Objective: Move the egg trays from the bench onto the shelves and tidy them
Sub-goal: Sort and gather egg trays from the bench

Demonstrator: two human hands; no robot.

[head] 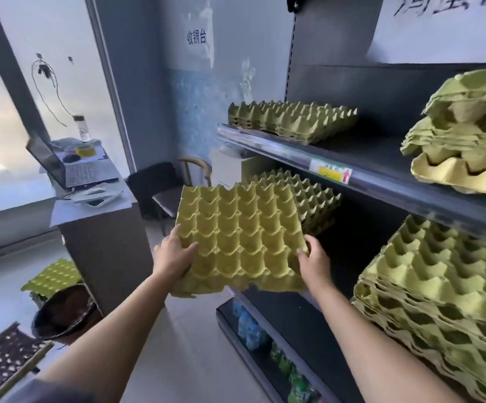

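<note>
Two bare forearms reach up from the bottom edge, and between them the left hand and right hand carry one yellow-green egg tray. The left hand grips the tray's near left corner, thumb on top and fingers underneath. The right hand's fingers curl over the right edge close to the near right corner. Both hands are clamped on it. The tray hangs in the air, cups up and tilted, just in front of the left end of the middle shelf. Its far edge overlaps a low stack of trays sitting at that shelf's left end.

Towards the right end of the same shelf stands a tall stack, its trays slightly skewed. On the upper shelf, a thin stack sits near the left front corner and an untidy leaning pile juts over the front edge at the right. A yellow price label is fixed to that front edge. The bottom shelf holds colourful packets.

To the left, a counter carries an open laptop, a roll of yellow tape and a bottle. More egg trays rest on a black bin beside the counter, and a dark tray fills the bottom left corner.
</note>
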